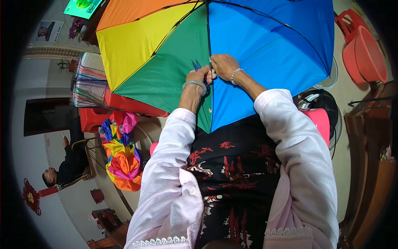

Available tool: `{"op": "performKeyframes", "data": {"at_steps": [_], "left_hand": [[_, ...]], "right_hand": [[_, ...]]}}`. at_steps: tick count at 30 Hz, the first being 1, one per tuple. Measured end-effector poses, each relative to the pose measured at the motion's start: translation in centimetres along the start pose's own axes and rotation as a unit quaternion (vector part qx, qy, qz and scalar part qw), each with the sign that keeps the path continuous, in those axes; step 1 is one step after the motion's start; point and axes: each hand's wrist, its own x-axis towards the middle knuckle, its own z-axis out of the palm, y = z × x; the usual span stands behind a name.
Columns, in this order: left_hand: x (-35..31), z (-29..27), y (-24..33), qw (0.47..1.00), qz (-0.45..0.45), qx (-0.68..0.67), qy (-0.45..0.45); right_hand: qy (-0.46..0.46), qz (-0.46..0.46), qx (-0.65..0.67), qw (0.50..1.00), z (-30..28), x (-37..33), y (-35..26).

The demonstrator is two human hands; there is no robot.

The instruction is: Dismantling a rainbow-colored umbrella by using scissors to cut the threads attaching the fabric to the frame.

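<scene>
Pale tiled floor [348,166] all around. On it at upper right, a red plastic basin [369,56] just beside a red stool [350,18]. At left, red plastic stools [93,118] bearing a stack of folded umbrella cloth [89,81]; below them, a crumpled heap of rainbow fabric [122,155] near the floor.

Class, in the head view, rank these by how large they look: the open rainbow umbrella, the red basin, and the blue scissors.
1. Open rainbow umbrella, by far the largest.
2. Red basin, at the right edge.
3. Blue scissors, only the tips show above the left hand.
</scene>
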Motion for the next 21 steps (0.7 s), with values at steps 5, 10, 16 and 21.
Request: {"op": "performKeyframes", "data": {"at_steps": [5, 10, 16, 21], "left_hand": [[-0.1, 0.8, -0.7, 0.996, 0.054, 0.001, 0.077], [-0.1, 0.7, -0.8, 0.992, 0.055, -0.004, 0.114], [0.2, -0.3, -0.3, 0.998, 0.033, 0.003, 0.062], [0.4, -0.8, 0.0, 0.999, 0.019, 0.037, 0.021]], "right_hand": [[-0.036, 0.006, -0.013, 0.999, -0.4, 0.6, 0.7], [-0.063, 0.012, -0.013, 0.998, -0.7, 1.1, 1.9], [-0.085, 0.033, 0.036, 0.995, -1.5, 1.2, 1.3], [-0.045, 0.011, 0.02, 0.999, -0.5, 1.3, 1.9]]}}
